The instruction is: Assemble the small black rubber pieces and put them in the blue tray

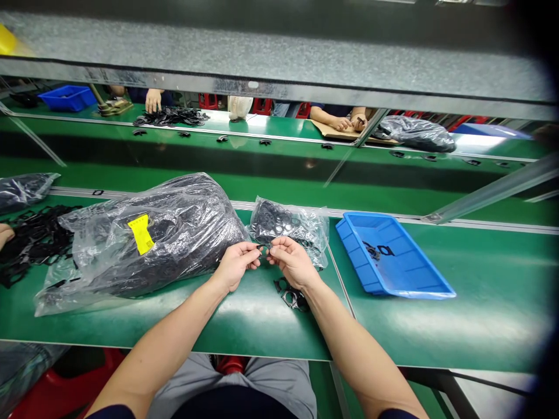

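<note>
Between my two hands is a small black ring-shaped plastic part, pinched from both sides just above the green table. My left hand has its fingers closed on the part's left side. Thumb and fingers of my right hand close on its right side. Several similar black ring-shaped parts lie on the table beside my right wrist. Right behind my hands rests a clear bag of black parts. A large clear bag full of dark parts, with a yellow label, lies to my left.
A blue tray with a few black parts stands at the right. At far left, another person's hand is beside a heap of black parts. Across the moving-line strip, other people's hands work. A metal shelf spans overhead.
</note>
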Available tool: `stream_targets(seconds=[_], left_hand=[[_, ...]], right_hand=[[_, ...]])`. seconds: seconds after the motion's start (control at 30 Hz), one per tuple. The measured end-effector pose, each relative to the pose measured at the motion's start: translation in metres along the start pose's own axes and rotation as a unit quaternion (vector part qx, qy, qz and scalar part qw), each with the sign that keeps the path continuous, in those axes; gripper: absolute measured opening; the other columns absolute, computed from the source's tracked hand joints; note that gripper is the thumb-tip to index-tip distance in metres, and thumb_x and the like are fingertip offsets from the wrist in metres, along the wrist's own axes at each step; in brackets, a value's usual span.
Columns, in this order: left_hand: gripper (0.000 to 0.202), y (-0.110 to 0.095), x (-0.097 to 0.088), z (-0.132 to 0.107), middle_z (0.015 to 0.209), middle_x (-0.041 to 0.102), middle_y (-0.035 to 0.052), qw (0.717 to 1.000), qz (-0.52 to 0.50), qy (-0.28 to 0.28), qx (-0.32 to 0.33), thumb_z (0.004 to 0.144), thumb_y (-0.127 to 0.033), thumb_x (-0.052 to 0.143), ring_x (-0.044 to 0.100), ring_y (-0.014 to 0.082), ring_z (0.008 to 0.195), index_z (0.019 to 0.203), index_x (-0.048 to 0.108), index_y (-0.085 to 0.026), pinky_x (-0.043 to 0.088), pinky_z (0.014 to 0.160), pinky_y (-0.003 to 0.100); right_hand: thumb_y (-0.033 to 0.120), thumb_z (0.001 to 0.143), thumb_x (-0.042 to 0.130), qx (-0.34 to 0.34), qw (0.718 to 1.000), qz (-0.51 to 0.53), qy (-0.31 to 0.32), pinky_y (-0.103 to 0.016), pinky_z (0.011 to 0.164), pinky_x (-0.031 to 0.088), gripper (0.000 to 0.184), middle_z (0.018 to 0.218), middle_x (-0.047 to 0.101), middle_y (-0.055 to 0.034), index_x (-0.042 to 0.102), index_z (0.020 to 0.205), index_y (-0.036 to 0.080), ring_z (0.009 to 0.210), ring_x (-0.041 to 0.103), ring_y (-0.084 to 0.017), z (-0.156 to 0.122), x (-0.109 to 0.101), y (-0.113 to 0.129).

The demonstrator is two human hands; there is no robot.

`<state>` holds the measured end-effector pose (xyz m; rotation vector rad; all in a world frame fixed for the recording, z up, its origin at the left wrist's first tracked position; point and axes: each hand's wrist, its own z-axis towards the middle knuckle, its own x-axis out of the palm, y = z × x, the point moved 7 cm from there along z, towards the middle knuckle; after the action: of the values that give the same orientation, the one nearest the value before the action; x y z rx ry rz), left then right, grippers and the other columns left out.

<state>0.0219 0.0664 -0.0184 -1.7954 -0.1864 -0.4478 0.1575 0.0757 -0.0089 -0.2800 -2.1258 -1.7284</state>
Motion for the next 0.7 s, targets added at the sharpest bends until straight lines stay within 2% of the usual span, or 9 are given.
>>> stream_targets(seconds=[0.33,0.43,0.5,0.57,0.63,0.7], left_hand=[[0.028,-0.003,-0.002,0.000,0.059,0.060,0.0001,0.999,0.029,-0.015,0.019,0.070,-0.034,0.073,0.053,0.0085,0.054,0.085,0.067,-0.011,0.040,0.054,0.021],[0.026,-0.008,-0.005,0.000,0.061,0.061,0.0003,0.995,0.069,-0.036,0.055,0.074,-0.033,0.069,0.054,0.0096,0.055,0.089,0.067,-0.011,0.043,0.055,0.022],[0.024,-0.017,-0.007,-0.003,0.070,0.064,0.0028,0.983,0.133,-0.048,0.120,0.079,-0.031,0.065,0.058,0.0115,0.060,0.094,0.067,-0.012,0.046,0.058,0.024],[0.020,-0.031,-0.003,-0.011,0.085,0.065,0.0064,0.942,0.237,-0.052,0.233,0.083,-0.027,0.060,0.061,0.0145,0.073,0.097,0.068,-0.015,0.050,0.067,0.028],[0.019,-0.041,0.007,-0.023,0.093,0.064,0.0080,0.864,0.355,-0.040,0.355,0.086,-0.022,0.056,0.061,0.0168,0.084,0.100,0.069,-0.017,0.050,0.076,0.030],[0.022,-0.042,0.019,-0.034,0.092,0.063,0.0082,0.783,0.453,-0.010,0.425,0.088,-0.018,0.053,0.060,0.0171,0.086,0.102,0.069,-0.019,0.050,0.078,0.031]], right_hand=[[0.030,0.063,0.081,-0.051,0.996,-0.069,-0.022,-0.024,0.056,0.047,0.032,0.067,0.062,0.0029,0.062,0.085,0.019,0.060,0.059,-0.012,0.003,-0.007,0.003],[0.036,0.065,0.080,-0.049,0.995,-0.076,-0.044,-0.023,0.054,0.047,0.033,0.068,0.062,0.0019,0.062,0.086,0.018,0.061,0.060,-0.012,0.003,-0.011,0.007],[0.040,0.069,0.077,-0.033,0.995,-0.083,-0.040,-0.022,0.051,0.046,0.032,0.065,0.062,0.0013,0.061,0.084,0.018,0.057,0.059,-0.012,0.002,-0.010,0.008],[0.045,0.073,0.073,-0.012,0.997,-0.080,-0.009,-0.022,0.048,0.046,0.032,0.064,0.063,0.0001,0.061,0.084,0.017,0.055,0.059,-0.012,0.000,-0.005,0.006],[0.047,0.074,0.071,-0.006,0.997,-0.070,0.024,-0.023,0.050,0.048,0.033,0.066,0.065,-0.0010,0.061,0.084,0.018,0.058,0.061,-0.013,-0.002,0.001,0.003],[0.045,0.073,0.073,-0.019,0.997,-0.070,0.032,-0.023,0.052,0.049,0.031,0.067,0.065,0.0000,0.061,0.082,0.018,0.057,0.061,-0.012,-0.002,0.004,0.000]])
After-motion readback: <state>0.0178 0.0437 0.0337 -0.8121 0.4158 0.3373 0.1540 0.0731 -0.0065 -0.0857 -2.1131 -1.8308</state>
